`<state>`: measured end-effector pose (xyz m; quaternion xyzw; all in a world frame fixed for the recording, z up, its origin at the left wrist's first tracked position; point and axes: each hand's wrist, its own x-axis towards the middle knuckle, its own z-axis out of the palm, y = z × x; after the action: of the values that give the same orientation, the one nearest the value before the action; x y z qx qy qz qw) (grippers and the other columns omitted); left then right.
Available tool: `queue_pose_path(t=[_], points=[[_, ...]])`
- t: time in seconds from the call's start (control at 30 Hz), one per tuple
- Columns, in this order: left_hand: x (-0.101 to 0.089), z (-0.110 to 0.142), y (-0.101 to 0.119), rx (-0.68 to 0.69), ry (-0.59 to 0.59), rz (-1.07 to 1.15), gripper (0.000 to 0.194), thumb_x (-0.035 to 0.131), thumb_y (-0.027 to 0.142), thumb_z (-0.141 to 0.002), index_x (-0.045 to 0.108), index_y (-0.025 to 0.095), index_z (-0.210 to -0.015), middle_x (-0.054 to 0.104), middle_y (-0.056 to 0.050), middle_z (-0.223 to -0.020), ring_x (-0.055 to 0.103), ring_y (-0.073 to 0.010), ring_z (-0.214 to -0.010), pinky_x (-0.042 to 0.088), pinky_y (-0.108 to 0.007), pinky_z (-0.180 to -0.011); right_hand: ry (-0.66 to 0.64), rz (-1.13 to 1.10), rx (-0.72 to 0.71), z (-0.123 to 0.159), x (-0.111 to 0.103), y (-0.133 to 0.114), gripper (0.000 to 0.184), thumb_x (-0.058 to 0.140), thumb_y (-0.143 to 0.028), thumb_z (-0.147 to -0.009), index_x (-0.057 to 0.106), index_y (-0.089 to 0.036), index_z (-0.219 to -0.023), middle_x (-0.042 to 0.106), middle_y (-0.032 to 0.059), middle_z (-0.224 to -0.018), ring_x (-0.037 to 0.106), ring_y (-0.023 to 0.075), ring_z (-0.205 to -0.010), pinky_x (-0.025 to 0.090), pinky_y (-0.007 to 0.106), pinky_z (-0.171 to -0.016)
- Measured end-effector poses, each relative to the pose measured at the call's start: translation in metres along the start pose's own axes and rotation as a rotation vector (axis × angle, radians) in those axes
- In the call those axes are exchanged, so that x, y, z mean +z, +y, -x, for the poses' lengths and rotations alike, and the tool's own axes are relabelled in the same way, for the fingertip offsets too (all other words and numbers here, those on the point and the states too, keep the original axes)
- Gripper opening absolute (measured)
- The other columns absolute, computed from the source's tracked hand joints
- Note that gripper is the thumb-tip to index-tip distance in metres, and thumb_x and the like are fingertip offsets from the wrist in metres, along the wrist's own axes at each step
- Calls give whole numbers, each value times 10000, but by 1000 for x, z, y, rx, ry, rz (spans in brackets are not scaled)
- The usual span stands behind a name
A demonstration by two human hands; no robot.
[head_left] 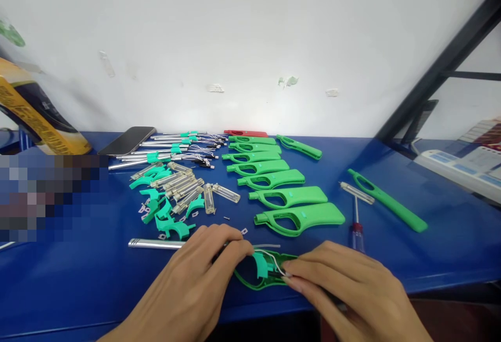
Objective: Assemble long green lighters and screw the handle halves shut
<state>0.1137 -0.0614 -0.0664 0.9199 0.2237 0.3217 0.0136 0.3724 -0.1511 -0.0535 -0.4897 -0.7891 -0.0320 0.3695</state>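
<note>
At the table's front edge lies a green lighter shell half [250,283] with its inside facing up. A teal trigger [260,265], a looping white wire [277,261] and a dark part sit in it. My left hand [203,269] is closed round the shell's front end, where a silver metal tube [156,244] sticks out to the left; its fingertips partly hide the joint. My right hand [344,284] pinches the white wire's end over the shell's handle part, covering the rest of it.
Behind my hands are teal triggers [172,227], clear fuel tanks [183,185], metal tubes with wires [156,153], and a row of green shells [301,219]. A phone [128,141] and yellow bottle [43,117] stand left; a screwdriver [357,232] and power strip [457,172] lie right.
</note>
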Motion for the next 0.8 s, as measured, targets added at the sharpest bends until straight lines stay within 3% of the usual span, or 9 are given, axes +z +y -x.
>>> queue_pose_path(t=[0.3, 0.6, 0.8], points=[[-5, 1, 1, 1, 12, 4, 480, 418, -78, -1033, 687, 223, -1293, 711, -36, -1209, 706, -169, -1039, 571, -257, -963, -30, -4, 27, 0, 0, 0, 250, 610, -375, -1185, 799, -287, -1048, 856, -87, -962, 787, 92, -752, 621, 195, -729], [-3, -1, 2, 19, 17, 11, 463, 416, -62, -1056, 696, 216, -1299, 726, -45, -1163, 706, -172, -962, 606, -270, -903, -75, -27, 37, 5, 3, 3, 141, 668, -282, -1148, 807, -287, -1124, 857, -52, -1014, 791, 118, -798, 627, 219, -764], [-4, 0, 0, 18, 12, 19, 470, 428, -67, -1047, 705, 219, -1297, 733, -45, -1160, 694, -173, -935, 607, -280, -880, -53, -19, 26, 5, 3, 2, 167, 655, -295, -1154, 815, -283, -1107, 859, -45, -996, 792, 122, -778, 632, 224, -752]])
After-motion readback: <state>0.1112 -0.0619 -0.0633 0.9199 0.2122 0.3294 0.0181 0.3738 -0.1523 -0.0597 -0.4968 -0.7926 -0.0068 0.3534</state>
